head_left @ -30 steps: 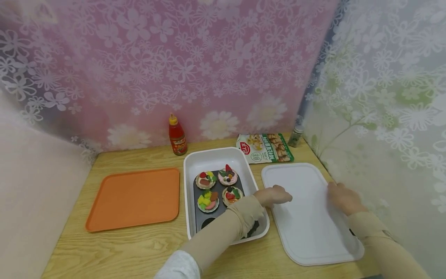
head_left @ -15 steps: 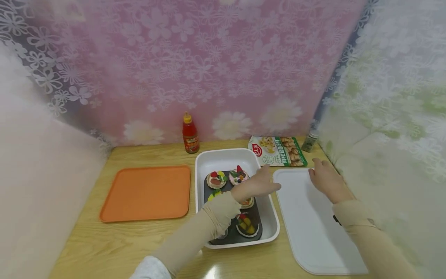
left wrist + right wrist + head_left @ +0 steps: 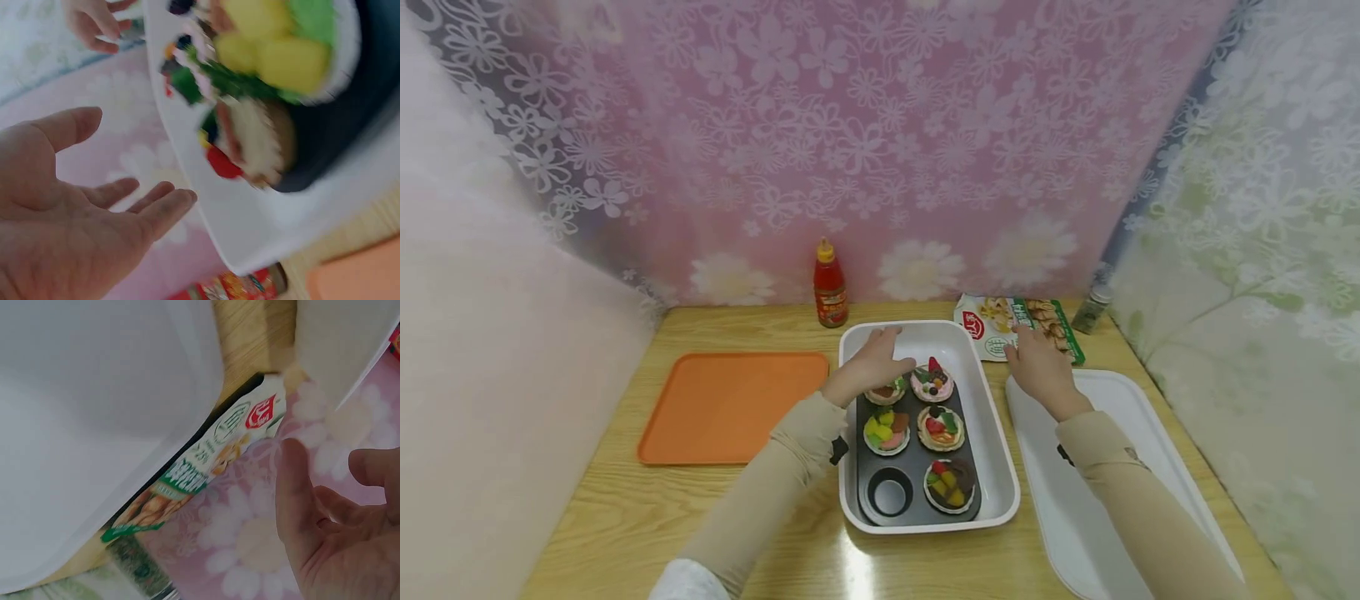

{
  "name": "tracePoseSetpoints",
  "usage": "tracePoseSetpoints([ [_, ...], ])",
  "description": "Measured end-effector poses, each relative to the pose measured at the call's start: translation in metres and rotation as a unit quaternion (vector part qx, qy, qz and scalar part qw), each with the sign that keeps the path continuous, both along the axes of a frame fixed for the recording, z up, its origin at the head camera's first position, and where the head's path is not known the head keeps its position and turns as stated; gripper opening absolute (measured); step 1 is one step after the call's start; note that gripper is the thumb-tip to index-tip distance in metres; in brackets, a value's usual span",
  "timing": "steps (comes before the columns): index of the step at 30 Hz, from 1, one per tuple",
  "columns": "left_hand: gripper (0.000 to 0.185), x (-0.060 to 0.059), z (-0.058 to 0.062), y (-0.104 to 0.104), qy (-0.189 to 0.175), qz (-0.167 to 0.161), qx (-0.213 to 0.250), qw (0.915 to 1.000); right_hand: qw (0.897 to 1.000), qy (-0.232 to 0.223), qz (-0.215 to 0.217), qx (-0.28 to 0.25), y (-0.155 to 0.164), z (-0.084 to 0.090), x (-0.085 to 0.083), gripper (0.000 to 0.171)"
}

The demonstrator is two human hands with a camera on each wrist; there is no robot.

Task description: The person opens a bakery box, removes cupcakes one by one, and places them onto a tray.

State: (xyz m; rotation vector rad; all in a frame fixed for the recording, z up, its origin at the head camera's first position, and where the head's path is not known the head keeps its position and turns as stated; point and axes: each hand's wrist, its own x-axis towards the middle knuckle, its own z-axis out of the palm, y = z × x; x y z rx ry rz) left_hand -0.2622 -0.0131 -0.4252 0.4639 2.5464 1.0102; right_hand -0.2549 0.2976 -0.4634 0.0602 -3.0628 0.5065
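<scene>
Two hands: both open, holding nothing. The left hand (image 3: 874, 364) has its fingers spread over the back-left tart (image 3: 883, 390); the right hand (image 3: 1037, 367) hovers between the white dish (image 3: 996, 433) and the snack packet (image 3: 1018, 325).
Where the goods are: five toy tarts sit in the dark muffin pan (image 3: 917, 454), and the pan sits inside the white dish — the front-left cup is bare.
Doing it well: I'd pinch a tart by its rim from above and keep fingers off the toppings (they look fiddly), lifting straight up so it clears the cup wall.
Materials: glossy dish, matte dark pan, ridged pale tart shells with bright, lumpy fruit bits.
Around it: flat orange tray (image 3: 730, 404) on the left, white tray (image 3: 1120, 475) on the right, red sauce bottle (image 3: 830, 285) at the back, wood-grain table (image 3: 625, 500).
</scene>
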Motion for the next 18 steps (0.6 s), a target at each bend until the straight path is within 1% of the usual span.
tracePoseSetpoints([
  [4,0.071,-0.005,-0.017,-0.018,0.015,-0.01,-0.019,0.9997,1.0,-0.021,0.012,-0.011,-0.017,-0.005,-0.004,0.056],
  [7,0.073,-0.004,-0.027,-0.025,0.019,-0.018,-0.031,0.9992,0.998,-0.042,0.023,-0.03,-0.03,-0.006,-0.004,0.061],
  [10,0.076,-0.002,-0.034,-0.028,0.016,-0.02,-0.044,0.9987,0.997,-0.054,0.032,-0.049,-0.041,-0.007,-0.003,0.063],
  [12,0.075,-0.001,-0.037,-0.028,0.018,-0.018,-0.056,0.9981,0.997,-0.057,0.035,-0.049,-0.047,-0.009,-0.004,0.065],
  [18,0.077,0.001,-0.046,-0.024,0.036,-0.02,-0.102,0.9939,0.996,-0.075,0.02,-0.043,-0.056,-0.012,-0.007,0.068],
])
